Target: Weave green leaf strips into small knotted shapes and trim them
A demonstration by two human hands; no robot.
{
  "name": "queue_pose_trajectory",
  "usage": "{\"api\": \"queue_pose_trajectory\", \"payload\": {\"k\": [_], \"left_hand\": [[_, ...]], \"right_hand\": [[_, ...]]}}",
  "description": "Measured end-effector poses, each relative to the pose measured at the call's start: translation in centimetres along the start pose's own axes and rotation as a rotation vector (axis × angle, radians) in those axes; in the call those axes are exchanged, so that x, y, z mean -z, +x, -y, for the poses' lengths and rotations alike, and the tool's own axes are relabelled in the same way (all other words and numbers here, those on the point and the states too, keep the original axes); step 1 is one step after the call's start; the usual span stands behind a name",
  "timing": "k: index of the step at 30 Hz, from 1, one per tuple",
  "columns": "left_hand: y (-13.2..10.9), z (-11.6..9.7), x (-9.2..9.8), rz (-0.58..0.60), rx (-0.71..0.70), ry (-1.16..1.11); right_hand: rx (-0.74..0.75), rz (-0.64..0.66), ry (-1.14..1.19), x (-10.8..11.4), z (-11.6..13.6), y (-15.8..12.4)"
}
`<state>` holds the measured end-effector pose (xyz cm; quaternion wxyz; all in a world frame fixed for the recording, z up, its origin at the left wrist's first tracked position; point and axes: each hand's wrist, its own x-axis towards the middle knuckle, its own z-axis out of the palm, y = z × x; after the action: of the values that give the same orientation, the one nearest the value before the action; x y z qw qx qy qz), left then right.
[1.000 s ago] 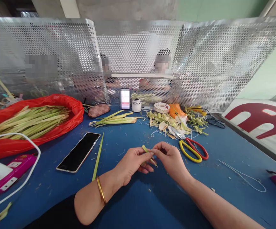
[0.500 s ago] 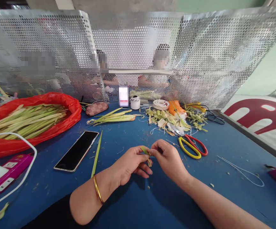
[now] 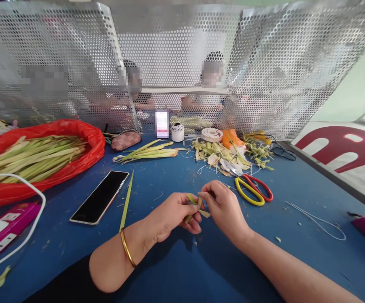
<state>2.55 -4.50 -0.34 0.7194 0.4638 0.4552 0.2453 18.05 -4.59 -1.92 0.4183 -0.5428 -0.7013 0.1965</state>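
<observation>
My left hand (image 3: 179, 210) is closed in a pinch on a small folded green leaf strip (image 3: 204, 213), whose ends poke out around the thumb and fingers. With thumb and forefinger together, my right hand (image 3: 223, 207) pinches a pale end of the same strip. Most of the fold is hidden by the fingers. A long green leaf strip (image 3: 127, 200) lies flat on the blue table (image 3: 160, 277), partly under my left forearm. Beyond my right hand rest scissors (image 3: 251, 191) with one yellow and one red handle.
A red plastic bag (image 3: 96, 143) full of long leaves stands at the left, near a black-screened phone (image 3: 100, 197) and a purple power strip (image 3: 10, 227). Leaf stalks (image 3: 152, 154) and trimmings (image 3: 215, 153) lie farther back. Behind a perforated metal screen (image 3: 176, 54) sit other people.
The fingertips of my right hand have drawn slightly up and away from the left, lifting a pale strip end. More of the folded leaf now shows between my hands. The view has shifted slightly.
</observation>
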Motion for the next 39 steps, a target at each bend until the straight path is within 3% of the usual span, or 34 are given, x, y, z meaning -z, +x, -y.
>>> {"api": "queue_pose_trajectory", "payload": {"k": [9, 13, 17, 25, 29, 34, 39], "left_hand": [[0.4, 0.4, -0.4, -0.022, 0.077, -0.018], [0.5, 0.4, -0.6, -0.049, 0.088, -0.022], [0.5, 0.5, -0.8, -0.052, 0.104, 0.005], [0.1, 0.1, -0.7, -0.025, 0.087, 0.016], [0.0, 0.2, -0.9, 0.001, 0.108, 0.024], [0.4, 0.6, -0.6, -0.054, 0.082, -0.084], [0.9, 0.1, 0.5, -0.123, -0.115, -0.291]], "right_hand": [[-0.087, 0.242, 0.272, 0.6, -0.5, 1.1], [-0.16, 0.256, 0.298, 0.4, -0.1, 0.8], [-0.137, 0.304, 0.274, 0.3, 0.1, 0.6], [-0.147, 0.135, 0.297, -0.1, 0.6, -0.1], [-0.103, 0.104, 0.27, -0.6, 0.4, -0.3], [-0.045, 0.107, 0.269, 0.2, 0.0, 0.5], [0.052, -0.207, 0.152, 1.7, 0.7, 0.7]]}}
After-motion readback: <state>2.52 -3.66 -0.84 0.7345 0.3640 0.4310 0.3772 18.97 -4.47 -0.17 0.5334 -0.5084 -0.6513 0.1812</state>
